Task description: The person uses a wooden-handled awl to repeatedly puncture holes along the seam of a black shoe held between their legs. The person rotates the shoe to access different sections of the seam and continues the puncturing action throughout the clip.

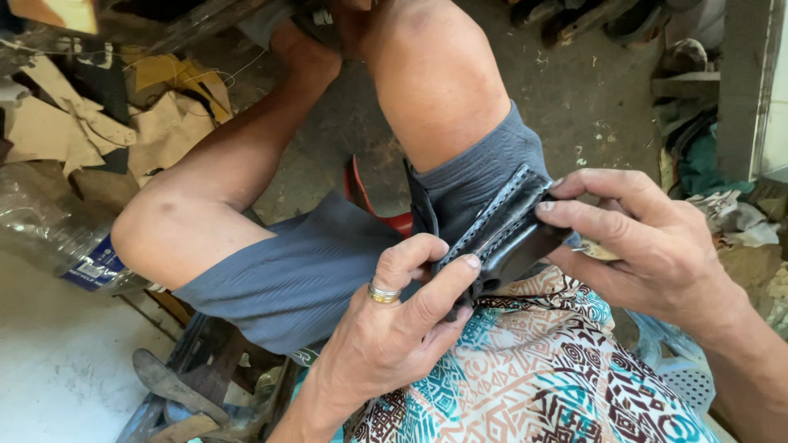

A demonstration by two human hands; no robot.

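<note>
A black leather piece with a stitched edge and a row of small holes rests over my right thigh, held between both hands. My left hand, with a gold ring on one finger, pinches its lower end with thumb and fingers. My right hand grips its upper end, with the fingertips pressed on the stitched edge. What lies under the piece is hidden by my fingers.
My bare knees and grey shorts fill the middle, above a patterned shirt. A clear plastic bottle lies at left by cardboard and leather scraps. Worn tools lie below it. A red stool edge shows between my legs.
</note>
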